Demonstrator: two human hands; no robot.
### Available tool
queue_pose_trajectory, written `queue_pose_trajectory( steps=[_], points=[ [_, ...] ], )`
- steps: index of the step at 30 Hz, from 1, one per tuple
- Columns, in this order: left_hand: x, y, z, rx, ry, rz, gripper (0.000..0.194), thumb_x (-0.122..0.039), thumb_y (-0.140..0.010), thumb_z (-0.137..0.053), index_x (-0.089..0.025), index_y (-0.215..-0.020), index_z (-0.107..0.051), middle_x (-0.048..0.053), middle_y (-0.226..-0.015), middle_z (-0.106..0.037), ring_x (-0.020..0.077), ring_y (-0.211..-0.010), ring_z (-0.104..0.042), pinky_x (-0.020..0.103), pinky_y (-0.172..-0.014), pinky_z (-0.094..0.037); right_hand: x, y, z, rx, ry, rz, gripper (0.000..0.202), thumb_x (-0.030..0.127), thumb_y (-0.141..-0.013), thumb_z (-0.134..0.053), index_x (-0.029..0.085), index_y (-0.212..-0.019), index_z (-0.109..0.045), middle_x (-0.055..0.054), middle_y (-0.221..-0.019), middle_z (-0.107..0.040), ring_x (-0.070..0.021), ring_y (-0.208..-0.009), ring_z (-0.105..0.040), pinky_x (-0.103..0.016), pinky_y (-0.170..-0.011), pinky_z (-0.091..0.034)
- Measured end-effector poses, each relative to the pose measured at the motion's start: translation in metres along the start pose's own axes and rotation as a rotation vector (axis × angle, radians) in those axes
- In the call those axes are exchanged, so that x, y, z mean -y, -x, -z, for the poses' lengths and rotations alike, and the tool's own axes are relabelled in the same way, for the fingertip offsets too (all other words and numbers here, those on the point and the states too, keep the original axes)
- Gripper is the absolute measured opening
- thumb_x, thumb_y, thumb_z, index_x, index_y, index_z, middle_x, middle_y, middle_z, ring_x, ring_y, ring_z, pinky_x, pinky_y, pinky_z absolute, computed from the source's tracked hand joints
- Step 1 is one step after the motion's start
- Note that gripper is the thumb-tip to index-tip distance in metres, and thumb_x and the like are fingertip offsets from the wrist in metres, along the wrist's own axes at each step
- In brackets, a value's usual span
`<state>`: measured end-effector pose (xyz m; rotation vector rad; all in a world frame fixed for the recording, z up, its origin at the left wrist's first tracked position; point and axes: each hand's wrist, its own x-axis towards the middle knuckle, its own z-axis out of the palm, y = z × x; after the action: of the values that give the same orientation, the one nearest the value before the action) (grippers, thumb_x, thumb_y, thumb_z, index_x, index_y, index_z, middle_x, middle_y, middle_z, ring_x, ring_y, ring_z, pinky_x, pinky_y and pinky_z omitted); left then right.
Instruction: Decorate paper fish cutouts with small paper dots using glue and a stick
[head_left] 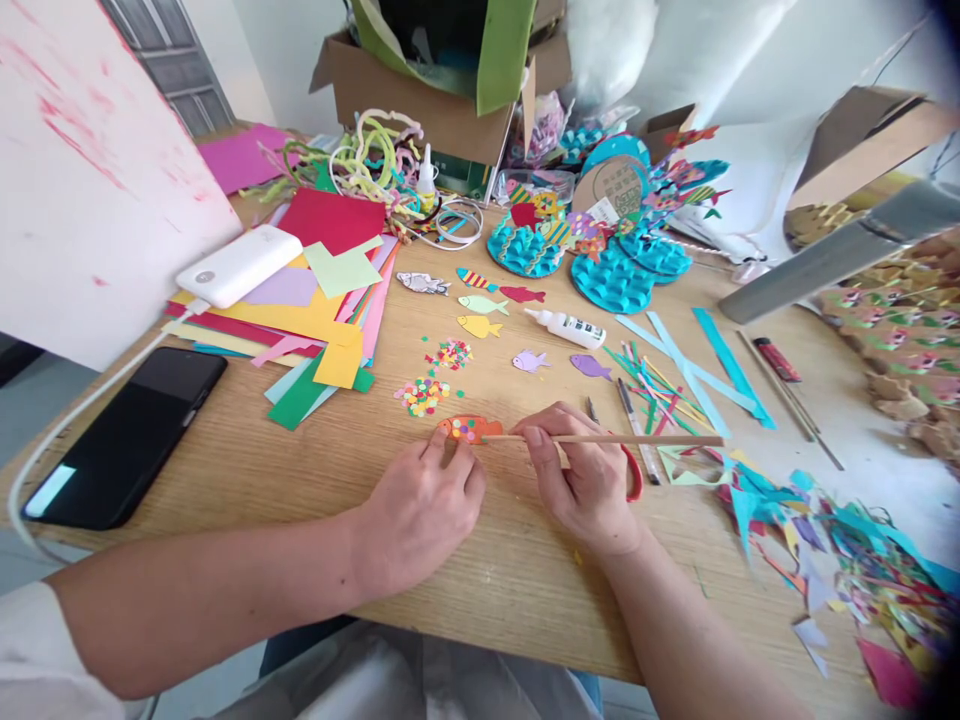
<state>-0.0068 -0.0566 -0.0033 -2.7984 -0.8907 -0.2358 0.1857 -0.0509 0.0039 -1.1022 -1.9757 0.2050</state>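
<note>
An orange paper fish [471,430] with several coloured dots on its body lies on the wooden table. My left hand [431,500] has its fingers curled at the fish's lower edge, holding it against the tabletop. In my right hand [581,475] is a thin wooden stick [637,440], pinched between thumb and fingers. The stick lies nearly level, and its left tip touches the tail side of the fish. Just beyond the fish are a pile of round paper dots [424,396] and a smaller pile of confetti [451,354]. Red-handled scissors [634,474] sit partly hidden behind my right hand.
Several paper fish [480,327] and a white glue bottle [568,328] lie farther back. At left are stacked coloured papers [300,310], a power bank [240,265] and a phone [127,440]. Paper strips [675,365], a pen [637,430] and scraps [840,560] spread across the right.
</note>
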Motion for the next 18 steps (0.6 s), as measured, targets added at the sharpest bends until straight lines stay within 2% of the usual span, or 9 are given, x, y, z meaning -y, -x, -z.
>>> queue_pose_trajectory(
  steps=[18],
  points=[
    [0.0007, 0.0001, 0.0015, 0.032, 0.011, -0.011, 0.024, -0.012, -0.089, -0.050, -0.005, -0.105, -0.066, 0.019, -0.109, -0.068, 0.0332, -0.106, -0.065, 0.041, -0.080, -0.055, -0.0016, 0.0004, -0.0018, 0.014, 0.001, 0.016, 0.015, 0.006, -0.090, -0.050, 0.020, -0.088, -0.055, -0.004, -0.072, -0.064, -0.0159, -0.065, -0.058, -0.029, -0.058, -0.044]
  ],
)
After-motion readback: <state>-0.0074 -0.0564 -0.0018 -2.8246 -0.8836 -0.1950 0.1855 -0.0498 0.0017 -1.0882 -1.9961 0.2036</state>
